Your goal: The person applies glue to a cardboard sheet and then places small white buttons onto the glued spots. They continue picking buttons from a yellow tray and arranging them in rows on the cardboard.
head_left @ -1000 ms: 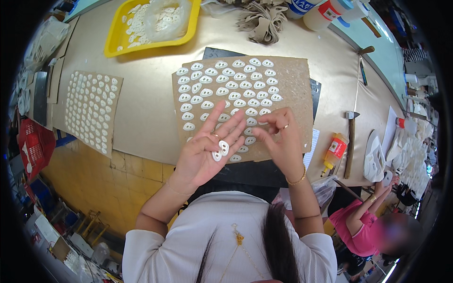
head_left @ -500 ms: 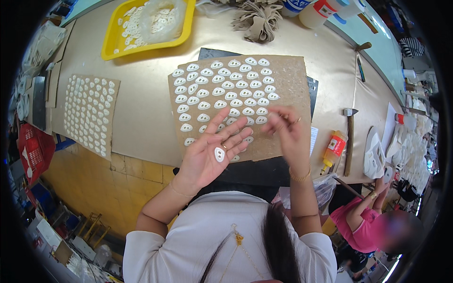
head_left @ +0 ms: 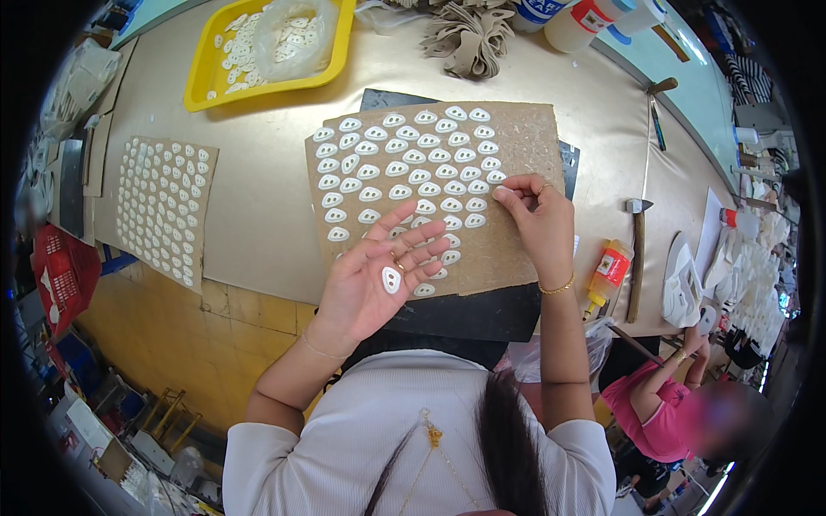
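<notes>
My left hand (head_left: 361,284) is palm up with its fingers spread, over the near edge of a brown cardboard sheet (head_left: 529,129). One small white rounded-triangle piece with two holes (head_left: 391,280) lies loose on it, near the base of the fingers. Similar white pieces (head_left: 419,176) lie in rows across the sheet, some hidden behind my left hand. My right hand (head_left: 538,219) is at the right side of these rows, thumb and forefinger pinched together just below the rightmost column. What sits between its fingertips is mostly hidden.
A yellow tray (head_left: 196,73) of loose white pieces and a plastic bag stands far left. Another filled cardboard sheet (head_left: 163,206) lies left. At right are a glue bottle (head_left: 611,268), a hammer (head_left: 637,258) and a white shoe part (head_left: 681,279). A person in pink (head_left: 658,404) works nearby.
My right hand has moved right and up from beside my left fingers to the cardboard near the rightmost column. My left hand has shifted slightly left, the white piece still on it.
</notes>
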`<action>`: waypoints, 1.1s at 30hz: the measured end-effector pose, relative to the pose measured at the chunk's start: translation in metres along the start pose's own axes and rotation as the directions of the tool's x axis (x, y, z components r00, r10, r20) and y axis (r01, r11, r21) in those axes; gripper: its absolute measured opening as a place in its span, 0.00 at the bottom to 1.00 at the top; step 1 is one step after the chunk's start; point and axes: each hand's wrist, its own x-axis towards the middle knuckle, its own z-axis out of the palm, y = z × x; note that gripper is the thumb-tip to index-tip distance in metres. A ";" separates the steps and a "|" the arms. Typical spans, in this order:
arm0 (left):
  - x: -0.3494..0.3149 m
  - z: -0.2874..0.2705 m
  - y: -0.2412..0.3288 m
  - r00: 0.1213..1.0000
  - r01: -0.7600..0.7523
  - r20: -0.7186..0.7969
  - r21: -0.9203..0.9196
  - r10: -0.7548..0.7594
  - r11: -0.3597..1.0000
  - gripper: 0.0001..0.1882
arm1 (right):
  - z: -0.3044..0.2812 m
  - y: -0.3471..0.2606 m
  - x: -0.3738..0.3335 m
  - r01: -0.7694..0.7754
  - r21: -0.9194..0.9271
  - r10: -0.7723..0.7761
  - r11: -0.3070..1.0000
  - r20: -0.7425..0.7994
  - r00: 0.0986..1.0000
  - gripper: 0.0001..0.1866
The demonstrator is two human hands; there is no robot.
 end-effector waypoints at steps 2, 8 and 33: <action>0.000 0.000 0.001 1.000 -0.003 -0.013 0.006 0.003 1.000 0.28 | 0.002 0.001 0.000 0.077 -0.093 -0.082 0.993 -0.047 0.996 0.09; 0.004 0.005 -0.002 1.000 -0.029 -0.003 -0.105 0.028 0.994 0.28 | 0.008 -0.002 -0.004 0.171 -0.293 -0.247 0.941 -0.248 0.937 0.13; 0.111 -0.072 0.281 0.330 0.157 0.599 0.727 0.730 -0.668 0.20 | 0.002 -0.014 -0.057 0.237 0.263 -0.234 0.935 -0.046 0.971 0.06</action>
